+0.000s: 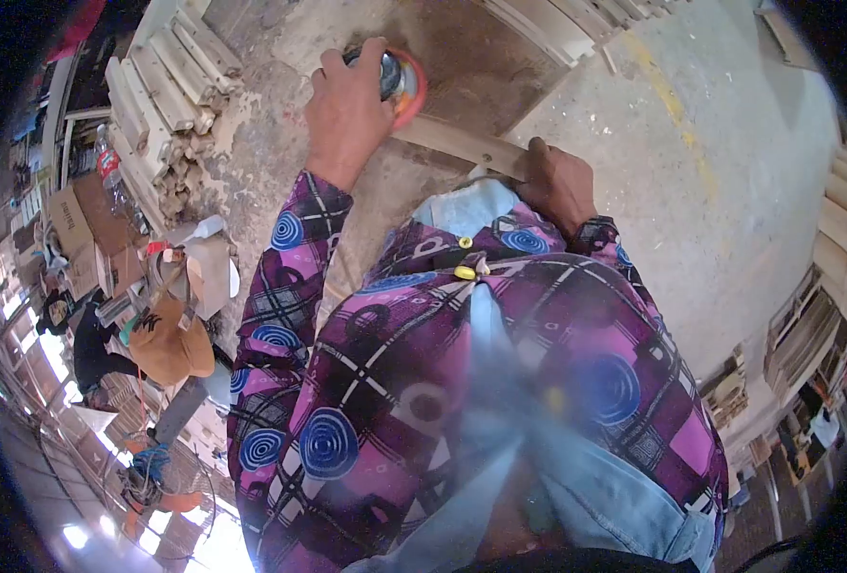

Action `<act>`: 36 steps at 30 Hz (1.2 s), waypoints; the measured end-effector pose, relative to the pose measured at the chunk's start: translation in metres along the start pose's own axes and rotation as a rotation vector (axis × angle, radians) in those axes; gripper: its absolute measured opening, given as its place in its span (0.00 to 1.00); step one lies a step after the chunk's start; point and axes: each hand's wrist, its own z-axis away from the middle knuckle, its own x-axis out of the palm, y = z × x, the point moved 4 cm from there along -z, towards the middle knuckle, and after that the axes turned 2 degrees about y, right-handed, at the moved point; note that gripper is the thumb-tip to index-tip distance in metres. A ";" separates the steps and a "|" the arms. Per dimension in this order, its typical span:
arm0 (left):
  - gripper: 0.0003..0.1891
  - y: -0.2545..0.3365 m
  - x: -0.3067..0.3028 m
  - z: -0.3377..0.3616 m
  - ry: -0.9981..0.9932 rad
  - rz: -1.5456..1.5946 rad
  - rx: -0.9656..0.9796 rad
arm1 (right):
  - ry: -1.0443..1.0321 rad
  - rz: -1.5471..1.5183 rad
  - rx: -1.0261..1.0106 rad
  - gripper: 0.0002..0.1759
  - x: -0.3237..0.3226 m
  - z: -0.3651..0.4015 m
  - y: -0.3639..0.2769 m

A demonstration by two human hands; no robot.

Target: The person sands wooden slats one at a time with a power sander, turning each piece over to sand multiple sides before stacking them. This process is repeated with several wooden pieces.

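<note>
My left hand is closed over a round tool with a dark shiny top and an orange-red rim, which looks like a hand sander. The tool sits at the left end of a narrow wooden strip; whether its underside touches the wood is hidden. My right hand grips the strip's other end, thumb along its edge. The strip lies crosswise just in front of my body.
Stacked wooden pieces stand at left, with more strips at the far edge. Further left are a plastic bottle, a cardboard box, a white bottle and an orange-brown cap. Timber stacks are at right.
</note>
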 end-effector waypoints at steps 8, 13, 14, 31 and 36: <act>0.34 0.030 0.007 0.001 0.001 0.064 0.156 | -0.002 -0.023 -0.009 0.22 -0.001 0.001 -0.001; 0.34 0.031 0.009 0.000 0.016 0.035 0.145 | 0.004 -0.035 -0.023 0.23 0.003 0.000 0.002; 0.34 0.034 0.011 0.002 0.011 0.040 0.161 | 0.017 -0.039 -0.039 0.24 0.004 0.000 0.002; 0.30 0.069 0.017 0.022 0.145 0.199 0.290 | -0.025 -0.024 -0.013 0.22 -0.004 -0.001 -0.002; 0.29 0.014 0.008 0.010 0.001 0.138 0.046 | -0.017 -0.002 -0.020 0.22 -0.005 0.000 -0.002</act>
